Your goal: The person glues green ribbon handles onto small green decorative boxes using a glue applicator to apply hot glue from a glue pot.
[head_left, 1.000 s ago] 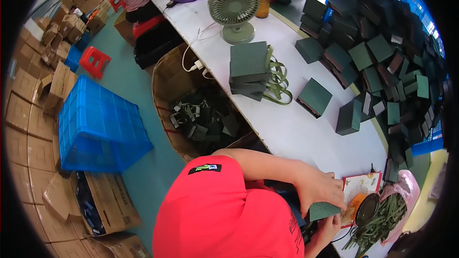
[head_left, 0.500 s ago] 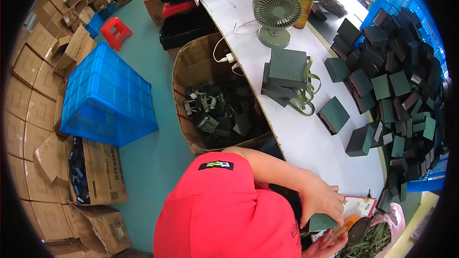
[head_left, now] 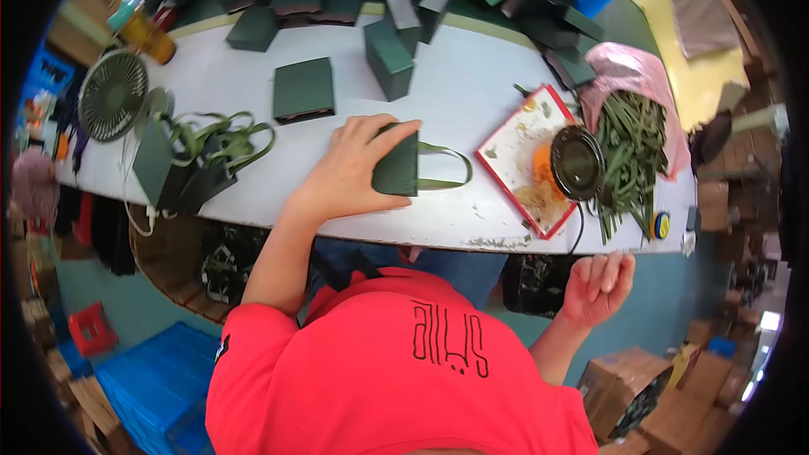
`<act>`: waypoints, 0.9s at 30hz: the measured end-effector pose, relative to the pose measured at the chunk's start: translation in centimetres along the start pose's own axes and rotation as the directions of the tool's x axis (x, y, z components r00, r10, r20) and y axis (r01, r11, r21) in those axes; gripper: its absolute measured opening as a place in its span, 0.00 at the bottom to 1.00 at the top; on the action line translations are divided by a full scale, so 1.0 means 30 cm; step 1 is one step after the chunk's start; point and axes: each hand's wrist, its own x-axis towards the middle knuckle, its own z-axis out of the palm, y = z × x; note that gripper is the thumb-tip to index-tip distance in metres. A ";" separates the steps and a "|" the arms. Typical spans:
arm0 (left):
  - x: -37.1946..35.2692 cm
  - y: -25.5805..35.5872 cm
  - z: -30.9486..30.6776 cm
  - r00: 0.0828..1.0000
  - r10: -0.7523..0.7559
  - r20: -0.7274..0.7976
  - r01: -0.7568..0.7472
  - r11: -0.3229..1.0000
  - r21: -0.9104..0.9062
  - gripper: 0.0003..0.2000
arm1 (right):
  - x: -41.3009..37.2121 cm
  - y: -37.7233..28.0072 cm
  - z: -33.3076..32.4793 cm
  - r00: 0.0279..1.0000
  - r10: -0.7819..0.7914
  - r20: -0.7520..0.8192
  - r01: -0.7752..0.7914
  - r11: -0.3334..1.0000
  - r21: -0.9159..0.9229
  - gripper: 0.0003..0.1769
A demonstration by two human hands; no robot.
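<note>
My left hand is wrapped over a small dark green box, thumb on the near edge and fingers across the far side. From the box's right side a green ribbon loop sticks out over the white table. Past the table's front edge at the right, my right hand is raised with its fingers curled in; nothing shows in it. Between the hands lies a red-edged board, stained, bearing an orange pot with a black rim. Beside it, loose green ribbons spill from a pink bag.
Several green boxes lie on the table and pile up at its back. At the left are boxes with ribbon loops, a fan and a bottle. A round tape measure sits near the right corner.
The view has swung from the left side toward the table in front. My hands, earlier together by the pot, are now apart: the left with the box at mid-table, the right off the edge.
</note>
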 end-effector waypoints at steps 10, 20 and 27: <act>0.037 0.009 0.013 0.984 -0.131 0.122 0.107 0.978 0.181 0.33 | 0.025 -0.033 -0.127 0.790 -0.272 -0.550 -0.011 0.890 -0.456 0.05; 0.032 -0.095 0.057 0.910 -0.414 -0.005 0.404 0.889 -0.216 0.12 | 0.094 0.008 -0.293 0.866 -0.367 -0.339 -0.311 0.133 -0.941 0.09; 0.046 -0.006 -0.009 0.965 0.104 -0.239 -0.087 0.993 0.081 0.18 | 0.241 0.060 -0.351 0.891 -0.333 -0.307 -0.281 0.126 -0.952 0.11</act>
